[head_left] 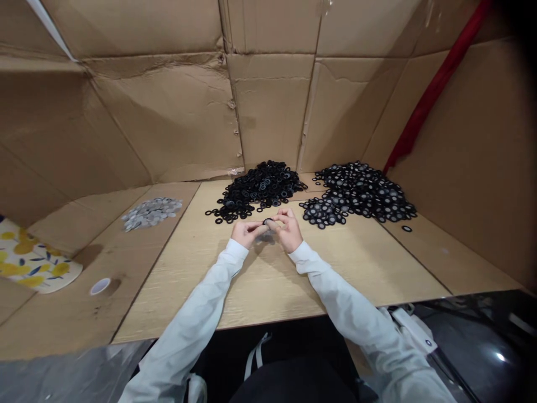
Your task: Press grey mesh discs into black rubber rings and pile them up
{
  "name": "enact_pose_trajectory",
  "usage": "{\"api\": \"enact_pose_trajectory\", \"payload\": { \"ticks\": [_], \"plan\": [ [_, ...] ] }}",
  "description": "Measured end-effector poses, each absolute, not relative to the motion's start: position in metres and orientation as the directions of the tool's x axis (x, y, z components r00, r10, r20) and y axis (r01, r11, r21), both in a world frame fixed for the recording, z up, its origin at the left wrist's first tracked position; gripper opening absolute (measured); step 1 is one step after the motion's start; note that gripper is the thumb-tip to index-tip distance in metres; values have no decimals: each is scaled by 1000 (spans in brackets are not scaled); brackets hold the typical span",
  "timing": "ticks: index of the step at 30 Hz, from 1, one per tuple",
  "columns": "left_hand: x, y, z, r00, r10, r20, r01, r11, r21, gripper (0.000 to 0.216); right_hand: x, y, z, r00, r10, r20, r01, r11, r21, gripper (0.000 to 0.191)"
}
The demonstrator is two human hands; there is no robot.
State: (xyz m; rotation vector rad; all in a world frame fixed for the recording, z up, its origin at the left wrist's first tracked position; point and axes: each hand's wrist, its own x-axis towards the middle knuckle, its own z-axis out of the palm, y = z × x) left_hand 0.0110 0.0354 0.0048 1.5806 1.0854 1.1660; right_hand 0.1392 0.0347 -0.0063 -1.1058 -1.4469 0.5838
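Over the middle of the wooden board, my left hand point(245, 233) and my right hand point(290, 232) meet with their fingertips pinched together. Between them is a small black ring point(267, 221), which both hands grip from opposite sides. Whether a disc sits inside this ring is too small to tell. A few greyish translucent discs point(265, 238) lie on the board just below my fingers, partly covered by them. Beyond my hands rises a heap of loose black rings point(268, 182). To its right spreads a heap of black rings with pale centres point(361, 190).
At the left lies a pile of grey discs point(151, 212). A white round cup or roll point(100, 287) and a lemon-patterned cylinder point(42, 263) stand nearer on that side. Cardboard walls point(272, 106) enclose the back and sides, with a red strip point(436, 89) at right.
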Motion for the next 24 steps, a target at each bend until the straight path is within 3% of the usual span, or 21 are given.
{"api": "enact_pose_trajectory", "payload": {
  "ticks": [3, 9, 17, 21, 24],
  "plan": [
    [13, 33, 2, 163, 958, 236, 192, -266, 945, 26, 138, 36, -7, 133, 906, 402, 217, 369, -903, 11],
    [15, 29, 5, 98, 973, 208, 186, -224, 957, 26, 141, 37, -11, 176, 894, 413, 311, 347, -885, 11],
    [10, 34, 7, 69, 979, 190, 185, -200, 962, 24, 143, 32, -8, 150, 858, 491, 513, 357, -781, 11],
    [9, 35, 6, 150, 977, 151, 176, -177, 968, 22, 142, 28, -4, 89, 840, 535, 631, 368, -683, 14],
    [7, 36, 9, 231, 966, 115, 114, -144, 983, 33, 142, 26, -3, 58, 824, 564, 680, 381, -626, 15]
  ]
}}
